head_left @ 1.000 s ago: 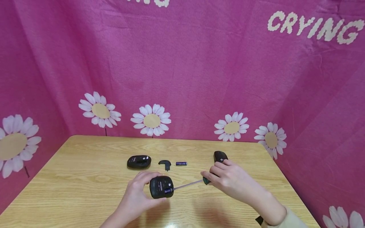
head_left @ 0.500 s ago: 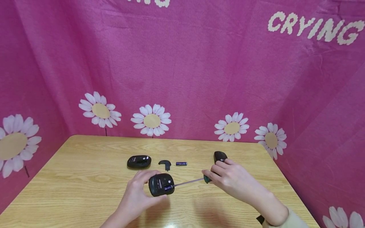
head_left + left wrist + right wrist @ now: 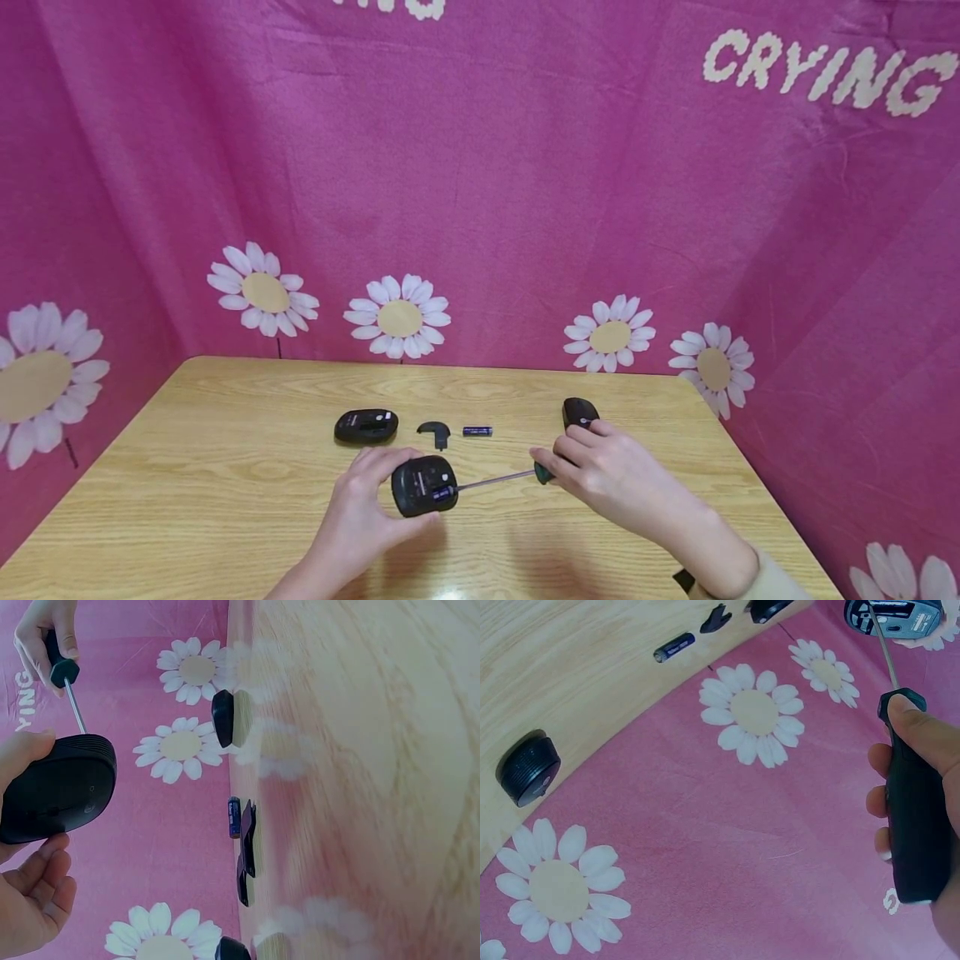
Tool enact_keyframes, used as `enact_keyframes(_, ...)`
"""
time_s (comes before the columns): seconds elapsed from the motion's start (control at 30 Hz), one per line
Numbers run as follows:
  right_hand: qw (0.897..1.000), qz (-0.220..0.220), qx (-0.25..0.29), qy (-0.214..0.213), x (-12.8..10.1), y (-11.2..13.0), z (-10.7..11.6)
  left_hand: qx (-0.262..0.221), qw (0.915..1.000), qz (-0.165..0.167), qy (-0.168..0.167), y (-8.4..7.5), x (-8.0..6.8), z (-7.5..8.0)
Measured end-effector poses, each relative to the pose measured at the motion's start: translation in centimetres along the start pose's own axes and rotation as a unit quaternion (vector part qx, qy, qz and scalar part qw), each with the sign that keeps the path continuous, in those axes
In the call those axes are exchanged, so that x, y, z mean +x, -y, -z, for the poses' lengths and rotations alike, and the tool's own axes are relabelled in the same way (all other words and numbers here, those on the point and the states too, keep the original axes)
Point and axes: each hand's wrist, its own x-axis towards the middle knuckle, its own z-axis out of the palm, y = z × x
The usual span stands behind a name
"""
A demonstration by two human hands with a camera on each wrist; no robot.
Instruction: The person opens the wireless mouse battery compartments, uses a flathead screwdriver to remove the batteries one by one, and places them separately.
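Observation:
My left hand (image 3: pixel 363 504) grips a black computer mouse (image 3: pixel 411 483) by its edges, thumb below and fingers above, with its underside facing me. A blue battery (image 3: pixel 444 493) shows in the mouse's uncovered compartment. My right hand (image 3: pixel 611 471) holds a screwdriver by its dark green handle (image 3: pixel 915 802), thumb laid along it in the right wrist view. The thin metal shaft (image 3: pixel 495 481) reaches leftward, its tip at the compartment by the battery's end. In the left wrist view the mouse's rounded top (image 3: pixel 60 787) shows, with the shaft behind it.
On the wooden table (image 3: pixel 247 500) a second mouse (image 3: pixel 366 426) lies underside up at the left. Right of it are a black battery cover (image 3: pixel 435 433) and a loose blue battery (image 3: pixel 477 431). A third mouse (image 3: pixel 579 411) sits beyond my right hand. Pink flowered cloth (image 3: pixel 487 208) surrounds the table.
The held mouse has risen slightly and tilted a little since the first frame, the screwdriver tip moving with it. In the last half second almost nothing has moved.

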Motion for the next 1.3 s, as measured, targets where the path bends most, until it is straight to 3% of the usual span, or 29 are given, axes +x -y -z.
enact_keyframes(0.3,1.0,-0.005,0.013,0.006,0.0,0.0,-0.2,-0.003,0.999,-0.044,-0.005,0.1,0.0,0.0)
enact_keyframes(0.5,0.999,-0.009,0.039,-0.024,-0.3,-0.4,-0.8,-0.012,0.9984,-0.054,-0.011,0.4,-0.1,0.2)
enact_keyframes(0.73,0.997,-0.021,0.065,-0.023,-0.9,-0.9,-1.3,-0.055,0.9968,-0.055,-0.017,0.8,-0.1,0.3)
enact_keyframes(0.87,0.995,-0.026,0.096,-0.028,-1.5,-1.2,-1.7,-0.067,0.9972,-0.033,-0.002,0.8,-0.2,0.5)
enact_keyframes(1.03,0.988,-0.028,0.14,-0.052,-2.1,-1.6,-2.4,-0.1,0.9943,0.024,0.031,0.7,-0.4,0.8)
enact_keyframes(1.17,0.983,-0.046,0.175,-0.043,-2.5,-1.7,-2.9,-0.152,0.9847,0.066,0.054,0.6,-0.5,1.0)
enact_keyframes(1.3,0.975,-0.059,0.21,-0.027,-3.0,-1.7,-3.3,-0.214,0.9675,0.112,0.075,0.7,-0.4,1.0)
